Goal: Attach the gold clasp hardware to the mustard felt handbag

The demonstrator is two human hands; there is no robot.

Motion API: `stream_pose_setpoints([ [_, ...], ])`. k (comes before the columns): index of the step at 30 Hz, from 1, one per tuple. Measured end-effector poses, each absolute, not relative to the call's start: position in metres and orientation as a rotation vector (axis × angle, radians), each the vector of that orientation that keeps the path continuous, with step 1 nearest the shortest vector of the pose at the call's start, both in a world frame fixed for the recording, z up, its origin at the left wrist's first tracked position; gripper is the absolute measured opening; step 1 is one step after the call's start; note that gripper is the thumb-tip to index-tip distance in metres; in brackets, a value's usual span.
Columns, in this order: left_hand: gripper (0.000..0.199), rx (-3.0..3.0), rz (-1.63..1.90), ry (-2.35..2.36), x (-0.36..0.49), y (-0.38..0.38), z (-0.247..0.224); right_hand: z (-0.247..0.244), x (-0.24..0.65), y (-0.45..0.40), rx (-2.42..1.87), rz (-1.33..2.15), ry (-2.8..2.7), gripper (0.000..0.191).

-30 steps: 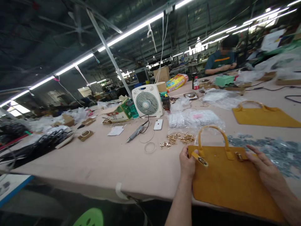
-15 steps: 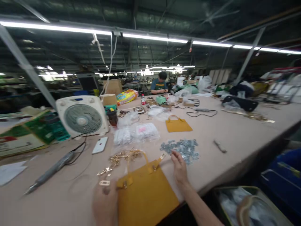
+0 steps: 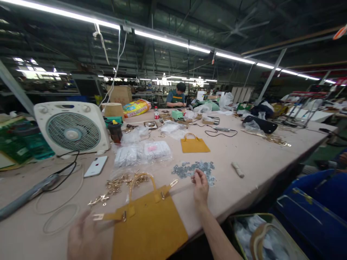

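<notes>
A mustard-yellow bag panel [image 3: 149,227] with a looped handle lies at the table's front edge. Straps with gold plates stick out at its two upper corners. My left hand [image 3: 85,234] is blurred beside the left gold plate [image 3: 98,216]; its fingers are smeared by motion. Over the near side of a pile of small silver metal pieces [image 3: 187,169] is my right hand [image 3: 200,184], its fingertips pinched together; what they hold, if anything, is too small to name. Small gold fittings [image 3: 116,184] are heaped behind the panel.
A white fan [image 3: 72,133], a phone [image 3: 95,166] and a grey corded tool [image 3: 29,195] are on the left. Plastic-wrapped packs [image 3: 157,150] and a smaller yellow bag piece [image 3: 195,145] lie farther back. A person [image 3: 176,97] sits across the table. Blue bins stand at the right.
The view has turned right. My left hand has moved away from the panel's left edge, and the left strap now sticks out sideways. My right hand stays by the silver pieces.
</notes>
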State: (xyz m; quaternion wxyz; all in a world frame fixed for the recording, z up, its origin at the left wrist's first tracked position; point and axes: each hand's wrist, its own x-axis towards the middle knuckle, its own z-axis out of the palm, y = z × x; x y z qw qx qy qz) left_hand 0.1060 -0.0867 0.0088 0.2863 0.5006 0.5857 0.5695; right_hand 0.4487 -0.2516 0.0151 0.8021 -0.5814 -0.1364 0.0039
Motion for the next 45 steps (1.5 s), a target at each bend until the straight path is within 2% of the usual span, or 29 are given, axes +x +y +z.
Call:
stream_pose_setpoints([
  [9, 0.052, 1.123, 1.584, 1.267, 0.110, -0.090, 0.009, 0.018, 0.476, -0.270, -1.434, -0.064, -0.460, 0.049],
  [15, 0.053, 1.167, 1.561, 1.268, 0.106, -0.094, 0.012, 0.018, 0.462, -0.272, -1.458, -0.061, -0.491, 0.051],
  [20, 0.056, 1.224, 1.514, 1.281, 0.103, -0.097, 0.015, 0.026, 0.448, -0.269, -1.483, -0.174, -0.597, 0.043],
  [26, 0.044, 1.567, 1.314, 1.280, 0.109, -0.102, 0.023, 0.056, 0.394, -0.237, -1.360, -0.233, -0.970, 0.027],
  [31, 0.032, 2.111, 0.963, 1.004, 0.114, -0.117, 0.041, 0.093, 0.344, -0.179, -1.391, 0.035, -1.567, 0.024],
  [33, 0.025, 2.246, 0.924, 0.893, 0.114, -0.122, 0.046, 0.098, 0.330, -0.152, -1.490, 0.145, -1.762, 0.026],
  [39, 0.023, 2.335, 0.932, 0.805, 0.112, -0.126, 0.049, 0.077, 0.307, -0.087, -1.749, 0.228, -2.023, 0.037],
  [45, 0.025, 2.349, 0.930, 0.831, 0.111, -0.124, 0.042, 0.053, 0.308, -0.091, -1.715, 0.148, -2.137, 0.037],
])
